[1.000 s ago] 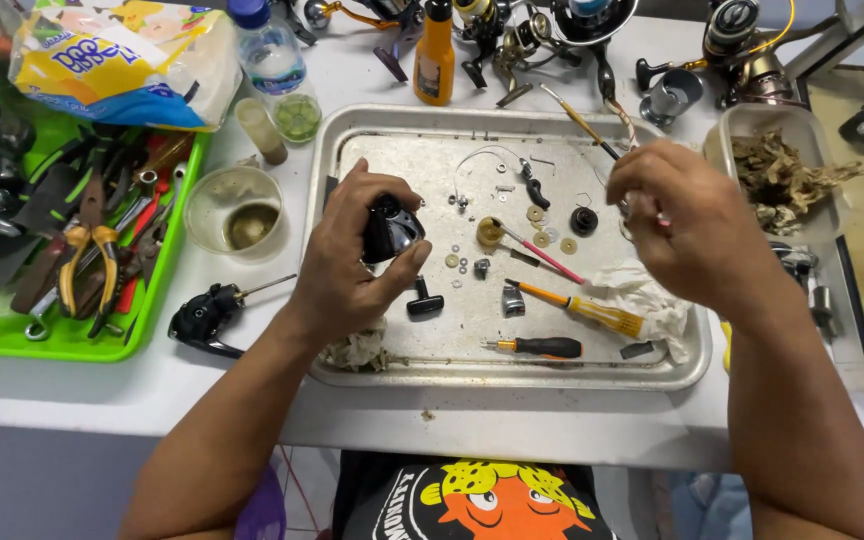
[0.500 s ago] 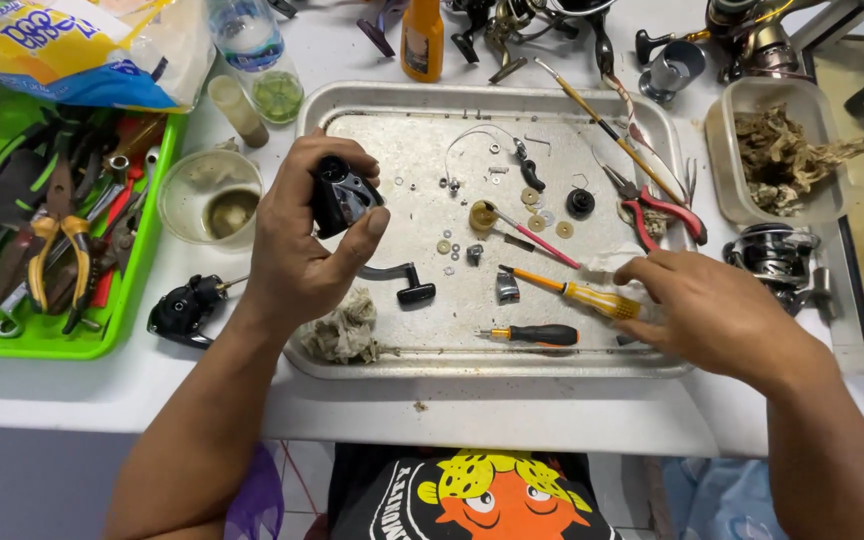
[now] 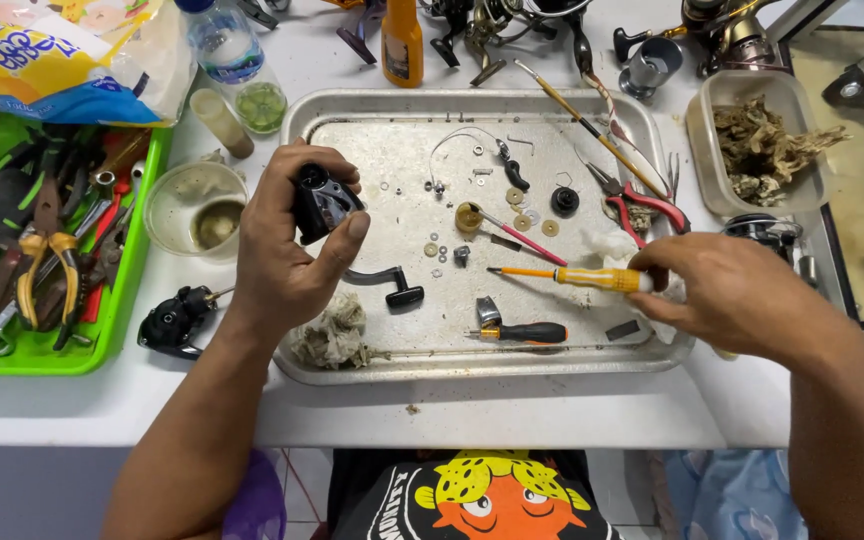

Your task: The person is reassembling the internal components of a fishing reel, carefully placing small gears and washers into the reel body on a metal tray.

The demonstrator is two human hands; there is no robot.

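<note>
Over the left half of the metal tray [image 3: 352, 372], my left hand [image 3: 282, 250] is clamped around a small black reel body [image 3: 322, 205], glossy with a round opening on top, held above the tray floor beside a black crank handle [image 3: 384, 285]. Further right, my right hand [image 3: 737, 295] pinches the yellow-handled screwdriver [image 3: 577, 277] by its handle, tip pointing left over scattered washers.

Yellow screwdriver handle's end [image 3: 607, 279] hidden under right-hand fingers [image 3: 664, 272], clear plastic bottle [image 3: 232, 60] cut off at top edge, tiny washers [image 3: 530, 217] too small to tell
</note>
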